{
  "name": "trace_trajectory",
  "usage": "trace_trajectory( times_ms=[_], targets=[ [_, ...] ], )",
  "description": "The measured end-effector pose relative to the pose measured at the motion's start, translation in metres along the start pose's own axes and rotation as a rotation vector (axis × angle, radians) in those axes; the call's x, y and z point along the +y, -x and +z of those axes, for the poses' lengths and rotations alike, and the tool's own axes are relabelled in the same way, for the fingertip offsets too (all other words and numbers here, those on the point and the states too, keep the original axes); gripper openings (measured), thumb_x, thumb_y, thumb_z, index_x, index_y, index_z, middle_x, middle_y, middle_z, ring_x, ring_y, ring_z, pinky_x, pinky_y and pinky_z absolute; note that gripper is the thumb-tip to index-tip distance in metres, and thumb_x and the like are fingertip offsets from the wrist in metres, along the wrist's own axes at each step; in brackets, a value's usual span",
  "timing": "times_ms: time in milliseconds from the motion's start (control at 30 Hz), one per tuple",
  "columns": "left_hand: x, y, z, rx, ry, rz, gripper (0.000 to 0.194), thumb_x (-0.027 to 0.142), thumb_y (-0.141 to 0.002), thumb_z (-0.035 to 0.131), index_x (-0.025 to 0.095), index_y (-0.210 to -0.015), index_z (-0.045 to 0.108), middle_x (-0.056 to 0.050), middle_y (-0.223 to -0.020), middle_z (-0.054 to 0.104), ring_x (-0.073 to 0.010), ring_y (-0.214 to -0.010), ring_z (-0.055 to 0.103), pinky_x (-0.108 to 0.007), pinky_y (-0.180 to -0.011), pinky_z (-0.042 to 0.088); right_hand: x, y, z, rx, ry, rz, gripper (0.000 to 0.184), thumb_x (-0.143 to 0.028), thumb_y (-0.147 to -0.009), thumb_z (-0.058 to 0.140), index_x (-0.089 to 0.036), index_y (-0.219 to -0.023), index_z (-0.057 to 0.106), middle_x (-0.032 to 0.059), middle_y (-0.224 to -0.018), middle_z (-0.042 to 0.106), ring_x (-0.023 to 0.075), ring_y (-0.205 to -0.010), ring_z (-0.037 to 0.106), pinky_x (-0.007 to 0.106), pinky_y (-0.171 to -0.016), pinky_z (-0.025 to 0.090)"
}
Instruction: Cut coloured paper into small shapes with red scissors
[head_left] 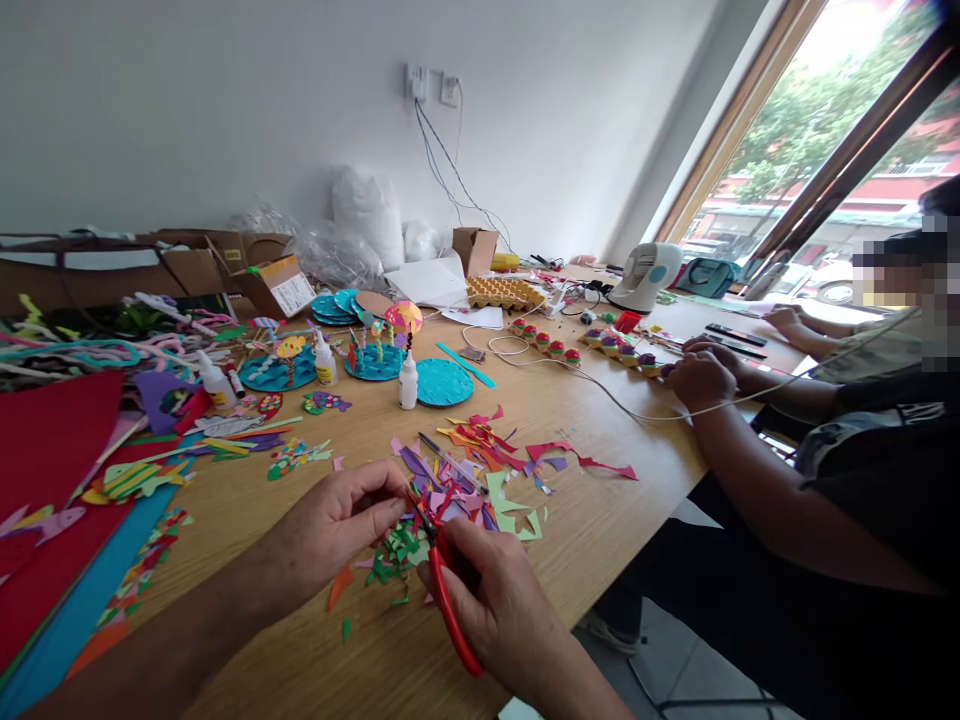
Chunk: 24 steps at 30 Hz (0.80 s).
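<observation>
My left hand [334,522] is closed in a pinch at the tip of the scissors; whatever lies between its fingertips is too small to make out. My right hand [501,592] grips red-handled scissors [454,622], their dark blades pointing up and left toward the left fingertips. Under and beyond both hands lies a loose heap of paper scraps [515,493] in green, pink, purple, red and orange. A pen [450,460] rests across the heap. Farther back, a round blue textured disc [444,383] lies flat beside a white glue bottle [407,384].
Decorated blue discs [375,362] and paper fish [327,402] stand back left. Red and blue sheets [56,440] cover the left side. A white cable [630,411] crosses the table toward a co-worker's hands [701,375], near painted egg-carton strips [544,342]. The table's edge [637,545] runs at right.
</observation>
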<state>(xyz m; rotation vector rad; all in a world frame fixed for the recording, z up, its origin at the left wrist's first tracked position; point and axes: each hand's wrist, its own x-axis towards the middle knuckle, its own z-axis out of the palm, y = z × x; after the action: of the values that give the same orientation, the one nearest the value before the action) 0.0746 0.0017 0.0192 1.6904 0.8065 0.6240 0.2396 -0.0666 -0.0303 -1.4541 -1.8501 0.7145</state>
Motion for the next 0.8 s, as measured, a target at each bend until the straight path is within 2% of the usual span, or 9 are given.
trace_trajectory(
  times_ms=[167,433,800],
  targets=[
    [-0.0024,0.0010,-0.0031,-0.006,-0.053,-0.006,0.012,0.024,-0.078,0.050,0.019,-0.071,0.058,0.005,-0.063,0.051,-0.0104,-0.058,0.044,-0.020,-0.054,0.036,0.0012,0.0009,0.0006,-0.006,0.001,-0.001,0.023,-0.022,-0.082,0.046,-0.019,-0.061,0.038,-0.0031,-0.053,0.048,0.0089,-0.049,0.039,0.021,-0.047,0.024],
    [-0.0015,-0.0001,-0.0013,0.052,-0.018,-0.012,0.012,0.026,-0.076,0.052,0.019,-0.068,0.056,0.005,-0.062,0.050,-0.0110,-0.056,0.044,-0.021,-0.053,0.036,0.0034,0.0014,0.0008,-0.003,-0.006,0.010,0.025,-0.022,-0.082,0.048,-0.020,-0.060,0.037,-0.0032,-0.052,0.048,0.0086,-0.047,0.040,0.021,-0.046,0.024],
    [-0.0039,0.0010,0.0030,0.116,0.035,-0.075,0.011,0.029,-0.074,0.052,0.019,-0.069,0.051,0.006,-0.061,0.045,-0.0108,-0.057,0.043,-0.022,-0.054,0.037,0.0064,0.0020,0.0018,0.000,0.002,0.022,0.025,-0.022,-0.081,0.048,-0.019,-0.059,0.036,-0.0046,-0.051,0.042,0.0080,-0.047,0.034,0.021,-0.046,0.022]
  ],
)
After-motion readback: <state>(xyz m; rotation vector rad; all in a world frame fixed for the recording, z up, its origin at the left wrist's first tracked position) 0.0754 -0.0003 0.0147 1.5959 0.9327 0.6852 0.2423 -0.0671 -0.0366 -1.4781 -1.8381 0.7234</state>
